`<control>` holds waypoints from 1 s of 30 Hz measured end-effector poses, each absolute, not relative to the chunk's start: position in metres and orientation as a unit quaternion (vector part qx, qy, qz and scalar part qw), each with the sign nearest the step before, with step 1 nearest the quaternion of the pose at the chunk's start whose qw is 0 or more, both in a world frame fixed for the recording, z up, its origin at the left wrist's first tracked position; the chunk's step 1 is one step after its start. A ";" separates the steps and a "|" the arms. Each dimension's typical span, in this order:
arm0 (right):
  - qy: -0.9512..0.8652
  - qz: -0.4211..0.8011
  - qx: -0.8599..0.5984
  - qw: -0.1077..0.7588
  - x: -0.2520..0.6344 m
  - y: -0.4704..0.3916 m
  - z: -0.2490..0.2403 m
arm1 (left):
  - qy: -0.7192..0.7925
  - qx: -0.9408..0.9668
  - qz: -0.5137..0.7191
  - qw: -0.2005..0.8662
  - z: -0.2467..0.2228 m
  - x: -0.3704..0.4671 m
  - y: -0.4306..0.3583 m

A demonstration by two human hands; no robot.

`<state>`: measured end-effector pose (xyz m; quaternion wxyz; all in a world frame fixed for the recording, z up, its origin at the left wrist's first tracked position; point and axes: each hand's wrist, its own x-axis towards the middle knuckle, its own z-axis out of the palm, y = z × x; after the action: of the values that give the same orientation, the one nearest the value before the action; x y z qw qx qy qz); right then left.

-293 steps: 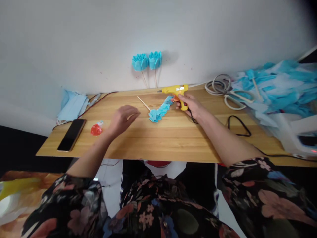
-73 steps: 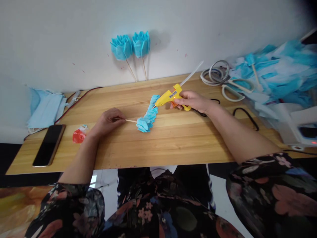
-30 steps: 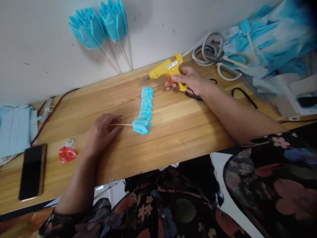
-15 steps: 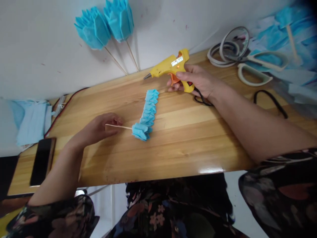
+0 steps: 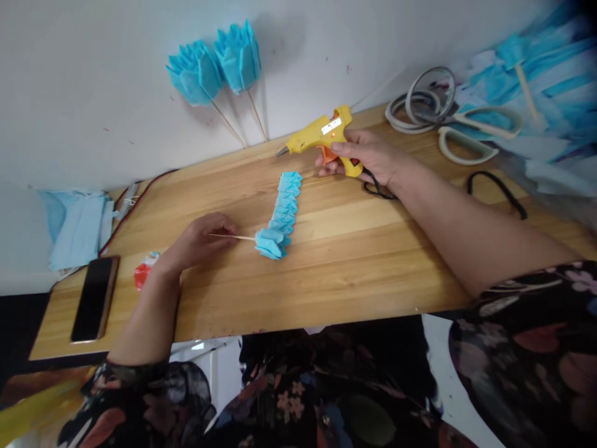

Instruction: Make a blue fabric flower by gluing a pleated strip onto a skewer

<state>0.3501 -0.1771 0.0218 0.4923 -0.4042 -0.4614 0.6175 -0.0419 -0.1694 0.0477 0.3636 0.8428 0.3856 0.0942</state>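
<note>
My left hand point(image 5: 205, 241) has closed its fingers around a thin wooden stick point(image 5: 245, 238). The stick's right end is wrapped in folded light-blue mask fabric point(image 5: 272, 243). From that wrapped bud a strip of pleated blue petals point(image 5: 285, 202) runs up and away across the table. My right hand point(image 5: 366, 155) holds a yellow hot glue gun point(image 5: 321, 134) by its handle. Its metal nozzle points left, above the table and just beyond the strip's far end. The orange trigger point(image 5: 328, 153) shows beside my fingers.
Two finished blue flowers on sticks point(image 5: 196, 73) lean against the wall. Tape rolls point(image 5: 413, 115), scissors point(image 5: 467, 146) and a heap of blue fabric point(image 5: 550, 93) lie at right. Folded masks point(image 5: 79, 230), a phone point(image 5: 96, 298) and a red-and-white wrapper point(image 5: 142, 274) are at left.
My left hand's fingers have closed in on the stick. The view has shifted slightly, and the red-and-white wrapper now shows beside my left wrist. My right hand still holds the glue gun.
</note>
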 end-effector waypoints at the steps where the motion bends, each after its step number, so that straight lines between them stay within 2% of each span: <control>1: -0.463 0.618 -0.401 0.492 0.349 -0.177 0.021 | 0.379 0.844 0.099 0.367 0.047 -0.042 -0.169; 12: -0.479 0.635 -0.386 0.467 0.303 -0.175 0.033 | 0.386 0.821 0.149 0.392 0.037 -0.043 -0.170; 20: -0.553 0.620 -0.377 0.411 0.250 -0.140 0.050 | 0.467 0.808 0.196 0.302 0.034 -0.054 -0.198; 24: -0.568 0.567 -0.380 0.460 0.256 -0.133 0.049 | 0.476 0.812 0.221 0.254 0.029 -0.053 -0.190; 30: -0.532 0.559 -0.407 0.488 0.303 -0.161 0.041 | 0.434 0.835 0.186 0.283 0.031 -0.051 -0.167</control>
<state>0.3033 -0.1609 0.0410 0.4878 -0.4075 -0.5324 0.5590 -0.0511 -0.1671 0.0306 0.2825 0.8352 0.4336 0.1862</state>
